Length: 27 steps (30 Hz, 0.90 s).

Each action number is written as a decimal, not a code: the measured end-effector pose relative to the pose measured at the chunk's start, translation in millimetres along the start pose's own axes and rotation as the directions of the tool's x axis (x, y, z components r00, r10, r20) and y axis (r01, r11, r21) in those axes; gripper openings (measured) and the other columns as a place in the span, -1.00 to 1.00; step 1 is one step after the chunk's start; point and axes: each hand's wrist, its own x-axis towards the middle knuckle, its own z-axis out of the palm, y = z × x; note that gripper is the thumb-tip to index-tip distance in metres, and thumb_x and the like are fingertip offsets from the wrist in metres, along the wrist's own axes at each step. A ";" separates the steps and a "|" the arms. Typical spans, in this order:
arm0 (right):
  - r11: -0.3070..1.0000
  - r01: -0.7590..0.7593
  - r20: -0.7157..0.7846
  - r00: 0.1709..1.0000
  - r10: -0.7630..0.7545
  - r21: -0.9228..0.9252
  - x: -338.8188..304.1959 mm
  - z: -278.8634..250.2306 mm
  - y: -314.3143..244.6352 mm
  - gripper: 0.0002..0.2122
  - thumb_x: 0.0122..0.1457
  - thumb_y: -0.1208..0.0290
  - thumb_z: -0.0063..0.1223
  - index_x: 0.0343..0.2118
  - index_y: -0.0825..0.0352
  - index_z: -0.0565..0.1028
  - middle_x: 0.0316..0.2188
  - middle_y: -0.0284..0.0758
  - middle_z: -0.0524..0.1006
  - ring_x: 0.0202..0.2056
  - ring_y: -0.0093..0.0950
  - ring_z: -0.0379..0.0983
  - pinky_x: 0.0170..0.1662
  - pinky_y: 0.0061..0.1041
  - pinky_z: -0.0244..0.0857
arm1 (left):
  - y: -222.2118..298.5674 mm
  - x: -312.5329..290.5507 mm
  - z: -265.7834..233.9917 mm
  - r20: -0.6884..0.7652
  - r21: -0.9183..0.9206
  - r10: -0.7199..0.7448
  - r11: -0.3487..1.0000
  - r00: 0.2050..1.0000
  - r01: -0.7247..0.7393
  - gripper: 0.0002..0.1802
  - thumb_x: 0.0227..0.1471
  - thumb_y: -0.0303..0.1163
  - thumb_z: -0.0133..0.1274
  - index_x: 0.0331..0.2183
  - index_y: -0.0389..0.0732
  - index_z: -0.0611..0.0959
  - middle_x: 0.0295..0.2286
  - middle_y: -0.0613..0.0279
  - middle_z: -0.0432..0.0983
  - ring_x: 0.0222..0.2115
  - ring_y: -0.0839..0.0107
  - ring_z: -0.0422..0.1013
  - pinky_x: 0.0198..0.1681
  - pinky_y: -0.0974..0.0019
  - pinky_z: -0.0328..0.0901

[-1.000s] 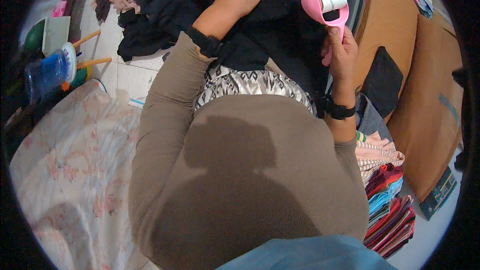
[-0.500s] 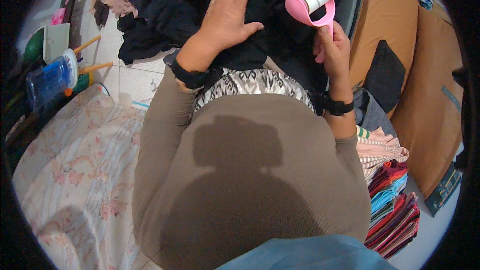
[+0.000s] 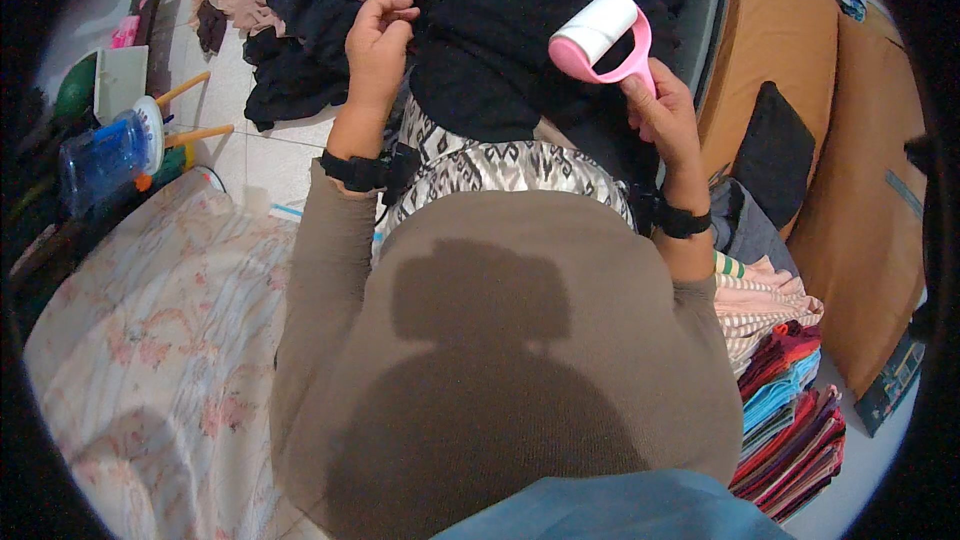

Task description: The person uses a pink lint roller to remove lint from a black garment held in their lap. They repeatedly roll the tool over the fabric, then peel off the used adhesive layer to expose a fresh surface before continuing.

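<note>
My right hand (image 3: 664,112) grips the pink handle of a lint roller (image 3: 600,32). Its white sheet roll is tilted and held above a black garment (image 3: 500,50) spread over my lap. To the left of that garment, my left hand (image 3: 377,48) is closed, the fingers curled toward the thumb; whether anything small is pinched there cannot be made out. Below the black cloth, patterned grey-and-white fabric (image 3: 520,168) covers my lap.
Crumpled dark clothes (image 3: 290,70) lie on the tiled floor at the upper left. A clear blue container (image 3: 100,162) stands left, above a floral cloth (image 3: 150,330). On the right are a brown cushion (image 3: 770,50) and folded colourful clothes (image 3: 790,440).
My left hand has pulled back left and down off the black garment, its spread fingers now curled. The lint roller has moved slightly left and down in my right hand.
</note>
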 end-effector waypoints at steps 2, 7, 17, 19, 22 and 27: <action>0.999 0.011 0.000 1.000 -0.011 -0.045 -2.0 -0.5 0.0 -0.71 0.20 0.14 0.14 -0.20 0.27 0.51 -0.61 -0.56 0.38 -0.67 -0.73 0.25 -0.63 -0.70 0.10 | 2.4 0.0 3.2 -0.069 -0.143 -0.149 0.980 0.986 0.138 -0.72 -0.05 -0.56 0.00 -0.21 -0.26 0.61 -0.26 0.16 0.54 -0.21 0.39 0.47 -0.14 0.34 0.36; 0.999 -0.024 -0.069 0.997 0.023 -0.021 -1.5 -6.2 -13.4 -0.71 0.20 0.13 0.14 -0.21 0.27 0.52 -0.58 -0.56 0.38 -0.64 -0.75 0.25 -0.61 -0.71 0.12 | 14.4 19.1 31.4 0.194 0.250 0.483 0.817 0.854 -0.519 -0.74 0.03 -0.53 0.02 -0.18 -0.21 0.62 -0.10 0.14 0.51 -0.06 0.25 0.42 0.07 0.31 0.24; 0.881 0.344 -0.043 0.925 -0.377 -0.324 60.5 24.2 -31.6 -0.71 0.19 0.15 0.13 -0.28 0.33 0.51 -0.59 -0.43 0.41 -0.54 -0.65 0.32 -0.47 -0.58 0.23 | -28.3 49.3 72.4 0.322 0.312 0.439 0.787 0.839 -0.531 -0.59 0.14 -0.18 0.01 0.01 -0.09 0.55 -0.07 0.03 0.42 0.02 0.08 0.29 0.12 0.11 0.14; 0.925 0.306 -0.120 0.934 -0.338 -0.226 62.6 21.9 -32.7 -0.72 0.23 0.10 0.09 -0.29 0.26 0.49 -0.59 -0.55 0.37 -0.61 -0.74 0.28 -0.56 -0.72 0.15 | -27.6 40.7 75.6 0.190 0.409 0.448 0.773 0.874 -0.485 -0.56 0.12 -0.15 0.04 0.00 -0.12 0.55 -0.13 0.02 0.44 -0.01 0.08 0.30 0.10 0.09 0.14; 0.984 0.176 -0.201 0.964 -0.176 -0.019 57.2 8.4 -32.3 -0.73 0.24 0.10 0.06 -0.25 0.22 0.51 -0.61 -0.52 0.38 -0.63 -0.71 0.30 -0.59 -0.71 0.14 | -23.7 42.5 70.6 0.149 0.482 0.360 0.787 0.921 -0.385 -0.56 0.13 -0.12 0.05 -0.07 -0.23 0.56 -0.18 0.01 0.46 -0.10 0.07 0.38 -0.01 0.13 0.26; 0.982 0.129 -0.238 0.967 -0.093 0.138 47.7 -6.6 -20.4 -0.72 0.25 0.11 0.04 -0.29 0.26 0.50 -0.62 -0.49 0.39 -0.66 -0.69 0.30 -0.62 -0.67 0.19 | -25.2 50.6 55.4 0.084 0.405 0.253 0.875 0.964 -0.265 -0.59 0.15 -0.14 0.05 -0.16 -0.31 0.58 -0.28 -0.03 0.56 -0.25 0.14 0.49 -0.15 0.21 0.34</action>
